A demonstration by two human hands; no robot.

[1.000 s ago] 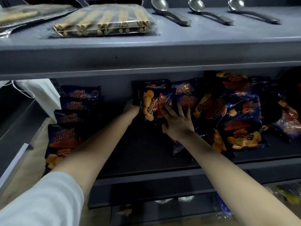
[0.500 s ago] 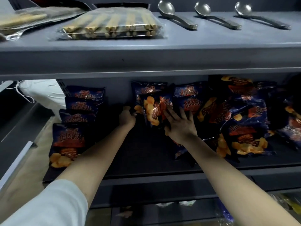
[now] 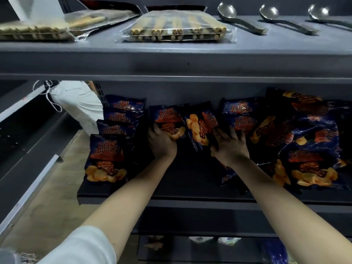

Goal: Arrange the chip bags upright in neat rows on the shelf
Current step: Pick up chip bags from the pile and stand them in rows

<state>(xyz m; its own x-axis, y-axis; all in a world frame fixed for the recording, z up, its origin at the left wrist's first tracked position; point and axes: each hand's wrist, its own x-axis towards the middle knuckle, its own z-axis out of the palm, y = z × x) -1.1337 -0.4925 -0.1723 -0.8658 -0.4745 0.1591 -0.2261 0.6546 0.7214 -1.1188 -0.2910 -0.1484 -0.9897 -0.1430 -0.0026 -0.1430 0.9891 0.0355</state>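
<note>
Dark blue chip bags with orange chips printed on them fill the dark middle shelf point(image 3: 190, 187). At the left, several bags stand upright in a row front to back, the front one point(image 3: 106, 159) largest in view. My left hand point(image 3: 162, 143) grips the lower part of an upright bag point(image 3: 167, 119) near the shelf's middle. A tilted bag point(image 3: 200, 128) leans beside it, and my right hand point(image 3: 230, 147) rests on its right side with fingers spread. More bags point(image 3: 240, 115) stand behind, and a loose heap point(image 3: 308, 149) lies at the right.
The grey shelf above point(image 3: 171, 61) holds packs of wafer sticks point(image 3: 177, 29) and three metal ladles point(image 3: 240, 20). A person in white clothing point(image 3: 76, 103) stands behind the shelving at the left. A lower shelf point(image 3: 190, 248) shows beneath.
My left hand has shifted right onto an upright bag and taken hold of it. The tilted bag now leans more to the right beside it. My right hand stays against that bag.
</note>
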